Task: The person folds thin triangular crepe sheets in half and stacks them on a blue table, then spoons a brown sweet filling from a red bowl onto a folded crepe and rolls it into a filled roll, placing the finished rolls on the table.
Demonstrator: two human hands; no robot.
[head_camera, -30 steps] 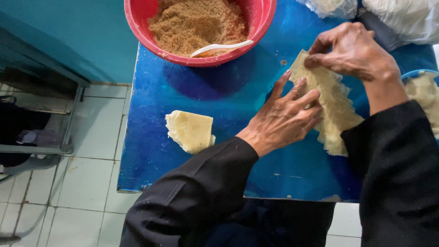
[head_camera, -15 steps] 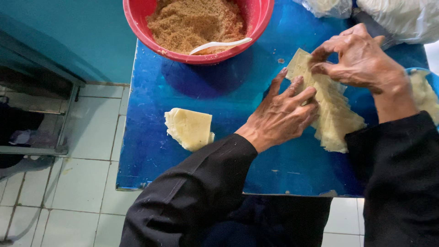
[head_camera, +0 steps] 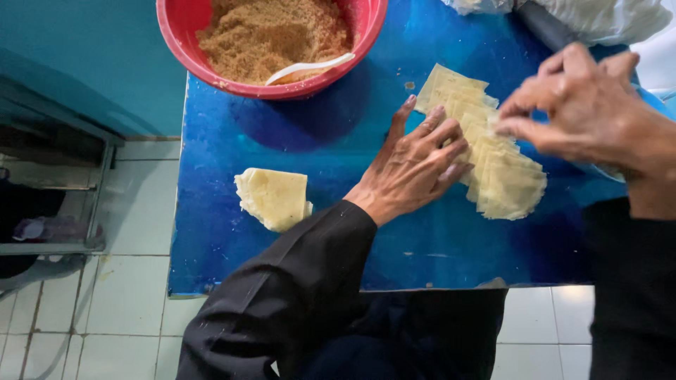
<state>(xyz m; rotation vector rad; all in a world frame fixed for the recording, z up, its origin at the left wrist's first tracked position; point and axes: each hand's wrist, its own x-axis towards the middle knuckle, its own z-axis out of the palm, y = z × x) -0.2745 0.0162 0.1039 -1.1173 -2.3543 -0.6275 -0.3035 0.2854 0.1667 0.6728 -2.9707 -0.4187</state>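
A fanned row of thin pale yellow wrapper sheets (head_camera: 503,179) lies on the blue table (head_camera: 317,151). My left hand (head_camera: 415,169) rests flat on the row's left side, fingers apart, pressing it down. My right hand (head_camera: 584,105) hovers over the row's upper right edge, blurred, with thumb and forefinger pinched together at the sheets' edge. I cannot tell whether a sheet is between them. A smaller stack of the same sheets (head_camera: 273,198) lies apart at the table's left.
A red bowl (head_camera: 179,42) of brown crumbly filling with a white spoon (head_camera: 306,68) stands at the table's far edge. White plastic bags (head_camera: 598,17) lie at the far right. White floor tiles (head_camera: 120,295) and a metal frame (head_camera: 98,183) are to the left.
My right hand has moved to the right and lifted off the top of the fanned sheets, still pinched. My left hand stays pressed on the row.
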